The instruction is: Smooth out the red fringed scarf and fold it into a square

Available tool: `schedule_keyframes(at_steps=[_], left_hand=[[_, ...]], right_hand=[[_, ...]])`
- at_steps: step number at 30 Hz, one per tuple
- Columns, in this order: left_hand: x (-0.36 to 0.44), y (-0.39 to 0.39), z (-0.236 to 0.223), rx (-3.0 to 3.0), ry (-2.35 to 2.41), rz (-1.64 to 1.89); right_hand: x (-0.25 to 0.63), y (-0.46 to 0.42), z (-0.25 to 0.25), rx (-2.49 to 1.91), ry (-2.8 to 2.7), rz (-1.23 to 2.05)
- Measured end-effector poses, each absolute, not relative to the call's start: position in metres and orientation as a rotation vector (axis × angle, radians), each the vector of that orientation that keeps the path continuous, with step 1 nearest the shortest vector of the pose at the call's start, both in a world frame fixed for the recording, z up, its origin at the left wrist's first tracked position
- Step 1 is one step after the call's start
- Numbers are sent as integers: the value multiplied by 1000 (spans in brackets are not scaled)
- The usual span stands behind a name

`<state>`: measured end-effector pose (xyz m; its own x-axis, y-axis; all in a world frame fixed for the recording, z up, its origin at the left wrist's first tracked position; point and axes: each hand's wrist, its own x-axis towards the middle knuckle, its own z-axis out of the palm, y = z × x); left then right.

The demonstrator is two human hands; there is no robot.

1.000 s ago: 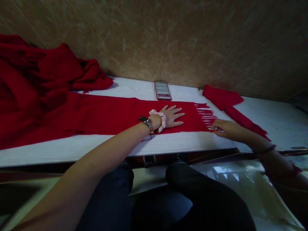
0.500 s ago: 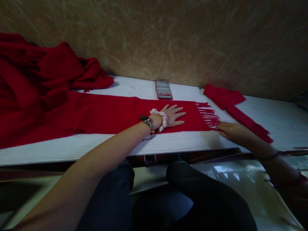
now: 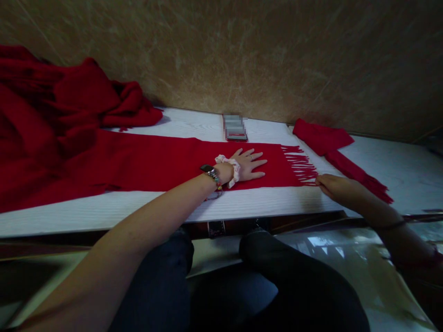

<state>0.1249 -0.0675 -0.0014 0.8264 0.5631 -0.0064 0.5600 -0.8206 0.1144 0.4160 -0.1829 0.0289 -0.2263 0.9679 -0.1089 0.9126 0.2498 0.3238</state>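
A long red scarf lies flat along the white table, its fringed end toward the right. On the scarf, close to that end, my left hand rests palm down with the fingers spread. My right hand is at the near corner of the fringe, its fingertips pinched on a strand. The strands run out from the scarf's edge, mostly straight and apart. On my left wrist are a pale scrunchie, a watch and beads.
At the left, a heap of red scarves leans against the brown marbled wall. A phone lies behind the scarf on the white table. Another red scarf lies folded at the right. My legs are below the table's front edge.
My right hand has shifted slightly to the right, pulling the near fringe strands straighter. My left hand stays pressed in the same place on the scarf.
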Motion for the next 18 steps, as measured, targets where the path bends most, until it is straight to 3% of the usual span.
schedule_keyframes(at_steps=[6, 13, 18], left_hand=[[124, -69, 2, 2888, 904, 25], [124, -69, 2, 2898, 897, 32], [124, -69, 2, 2895, 899, 21]], right_hand=[[418, -183, 40, 1701, 2043, 383], [379, -177, 21, 1639, 2707, 541], [390, -173, 0, 1709, 2680, 602]])
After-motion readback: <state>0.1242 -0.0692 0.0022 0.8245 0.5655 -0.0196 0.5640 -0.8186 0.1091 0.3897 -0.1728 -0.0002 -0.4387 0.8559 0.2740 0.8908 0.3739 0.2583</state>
